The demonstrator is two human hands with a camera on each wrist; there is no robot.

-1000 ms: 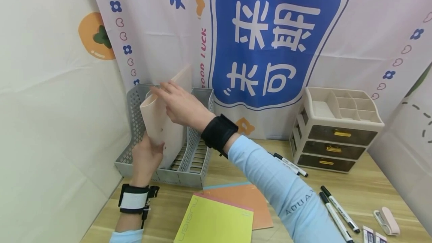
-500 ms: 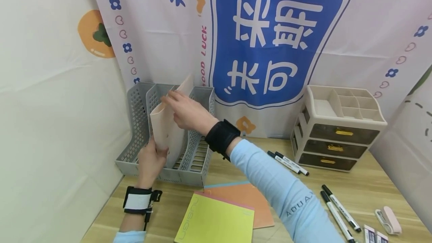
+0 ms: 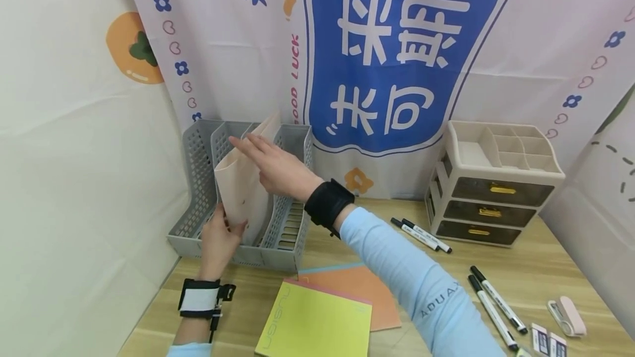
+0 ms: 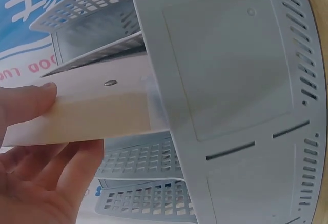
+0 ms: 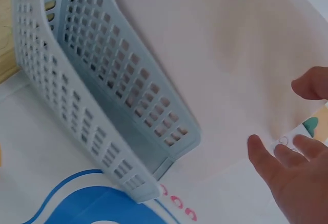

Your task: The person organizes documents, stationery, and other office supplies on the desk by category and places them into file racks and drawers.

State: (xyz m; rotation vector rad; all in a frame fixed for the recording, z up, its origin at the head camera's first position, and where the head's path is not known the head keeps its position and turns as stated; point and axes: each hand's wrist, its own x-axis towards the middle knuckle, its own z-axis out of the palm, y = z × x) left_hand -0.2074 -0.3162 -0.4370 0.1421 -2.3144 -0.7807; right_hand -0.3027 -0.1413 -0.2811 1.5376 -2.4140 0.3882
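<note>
A pale cream folder (image 3: 233,194) with a metal snap stands upright in a middle compartment of the grey perforated file rack (image 3: 248,258). My left hand (image 3: 218,241) pinches its lower front edge; in the left wrist view, the thumb lies on one face of the folder (image 4: 102,111) and the fingers on the other. My right hand (image 3: 285,169) is by the folder's top edge with its fingers extended. In the right wrist view, the right hand (image 5: 302,178) has thumb and fingers spread apart; whether it touches the folder (image 5: 230,65) is unclear.
On the table lie a yellow notebook (image 3: 317,321) over an orange one (image 3: 369,291), several black-capped markers (image 3: 493,313), a pink stapler (image 3: 568,315) and small eraser-like packs (image 3: 548,340). A drawer organizer (image 3: 496,186) stands at the back right. A printed cloth (image 3: 397,59) hangs behind.
The folder has gone lower into the rack, with my left hand following it slightly down and right. My right hand's fingers have straightened and lifted from the top edge.
</note>
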